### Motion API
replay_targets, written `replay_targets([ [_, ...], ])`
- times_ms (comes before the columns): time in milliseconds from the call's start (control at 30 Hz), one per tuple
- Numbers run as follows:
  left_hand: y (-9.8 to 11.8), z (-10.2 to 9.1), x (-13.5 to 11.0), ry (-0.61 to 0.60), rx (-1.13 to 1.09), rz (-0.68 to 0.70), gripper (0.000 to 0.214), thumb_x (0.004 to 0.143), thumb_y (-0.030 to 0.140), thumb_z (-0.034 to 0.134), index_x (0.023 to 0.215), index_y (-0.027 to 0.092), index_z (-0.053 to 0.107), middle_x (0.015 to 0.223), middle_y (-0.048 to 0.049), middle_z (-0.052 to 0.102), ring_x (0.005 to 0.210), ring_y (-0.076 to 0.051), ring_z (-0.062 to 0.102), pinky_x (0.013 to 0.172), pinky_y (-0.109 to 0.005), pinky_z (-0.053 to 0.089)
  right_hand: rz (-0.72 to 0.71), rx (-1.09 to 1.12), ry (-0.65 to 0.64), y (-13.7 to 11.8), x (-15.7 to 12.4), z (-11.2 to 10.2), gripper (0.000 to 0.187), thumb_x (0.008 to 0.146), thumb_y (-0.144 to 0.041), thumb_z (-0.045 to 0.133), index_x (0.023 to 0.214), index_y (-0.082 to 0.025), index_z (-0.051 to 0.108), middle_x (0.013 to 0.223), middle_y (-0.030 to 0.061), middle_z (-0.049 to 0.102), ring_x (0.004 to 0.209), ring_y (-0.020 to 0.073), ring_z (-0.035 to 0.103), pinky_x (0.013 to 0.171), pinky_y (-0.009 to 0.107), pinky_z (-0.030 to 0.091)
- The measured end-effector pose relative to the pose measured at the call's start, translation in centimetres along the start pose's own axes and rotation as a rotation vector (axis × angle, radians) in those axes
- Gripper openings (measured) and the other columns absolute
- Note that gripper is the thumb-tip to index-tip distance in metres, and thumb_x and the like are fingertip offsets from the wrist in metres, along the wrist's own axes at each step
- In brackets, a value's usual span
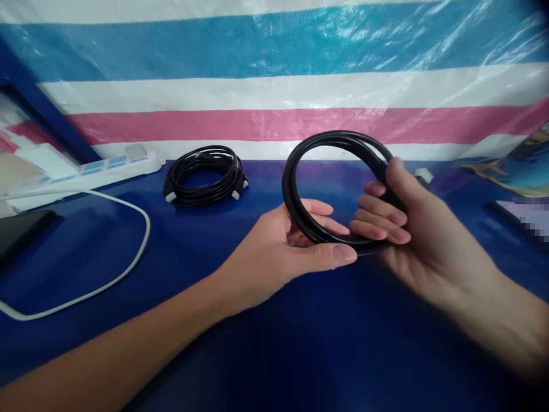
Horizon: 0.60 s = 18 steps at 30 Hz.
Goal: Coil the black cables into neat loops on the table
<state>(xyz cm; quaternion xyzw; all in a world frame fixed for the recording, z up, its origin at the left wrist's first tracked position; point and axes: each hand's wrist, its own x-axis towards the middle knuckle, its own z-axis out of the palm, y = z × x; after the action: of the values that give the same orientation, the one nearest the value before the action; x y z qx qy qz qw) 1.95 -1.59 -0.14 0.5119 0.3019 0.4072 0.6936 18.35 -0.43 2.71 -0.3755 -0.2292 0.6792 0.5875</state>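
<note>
A coiled black cable (295, 194) is held up above the blue table, its loops forming a ring between my two hands. My right hand (412, 223) wraps its fingers round the right side of the coil, where a light-coloured connector end (424, 174) pokes out behind the thumb. At the lower left of the ring, my left hand (295, 246) grips the loops between the thumb in front and the fingers behind. Behind the hands, a second coil of black cable (203, 197) lies on the table, with whitish capped connectors at its sides.
A white power strip (103, 174) with a plugged-in white adapter (47, 160) stands at the back left. A white cord (148, 229) loops over the blue table (193, 355), near a dark flat object (23, 232). Behind hangs a striped plastic sheet (257, 46). A flat device (523, 214) lies right.
</note>
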Motion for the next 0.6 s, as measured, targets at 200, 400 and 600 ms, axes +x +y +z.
replay_targets([
  [200, 0.2, -0.5, 0.1, -0.054, 0.059, 0.037, 0.017, 0.072, 0.025, 0.076, 0.078, 0.017, 0.063, 0.083, -0.0001, 0.072, 0.083, -0.014, 0.068, 0.079, -0.027, 0.051, 0.038, -0.076, -0.153, 0.4, 0.2, -0.6, 0.03, 0.095, -0.027, 0.048, 0.068, -0.015, 0.055, 0.043, -0.0062, 0.031, 0.033, 0.0037, 0.031, 0.037, 0.014, 0.041],
  [400, 0.4, -0.2, 0.0, -0.001, -0.057, 0.008, 0.022, 0.081, 0.033, 0.067, 0.07, 0.014, 0.062, 0.08, -0.0009, 0.069, 0.093, -0.014, 0.065, 0.087, -0.023, 0.048, 0.086, -0.121, -0.191, 0.2, 0.1, -1.0, 0.028, 0.086, -0.013, 0.055, 0.059, -0.015, 0.052, 0.042, -0.0072, 0.026, 0.032, 0.0035, 0.024, 0.039, 0.016, 0.043],
  [600, 2.5, 0.3, -0.5, 0.159, -0.389, -0.153, 0.037, 0.092, 0.035, 0.048, 0.061, 0.016, 0.045, 0.044, 0.0095, 0.025, 0.031, -0.001, 0.028, 0.036, -0.014, 0.033, 0.227, -0.344, -0.26, 0.5, -0.1, -1.1, 0.007, 0.077, -0.014, 0.063, 0.079, -0.02, 0.063, 0.039, -0.0097, 0.023, 0.029, 0.0018, 0.013, 0.029, 0.013, 0.028],
])
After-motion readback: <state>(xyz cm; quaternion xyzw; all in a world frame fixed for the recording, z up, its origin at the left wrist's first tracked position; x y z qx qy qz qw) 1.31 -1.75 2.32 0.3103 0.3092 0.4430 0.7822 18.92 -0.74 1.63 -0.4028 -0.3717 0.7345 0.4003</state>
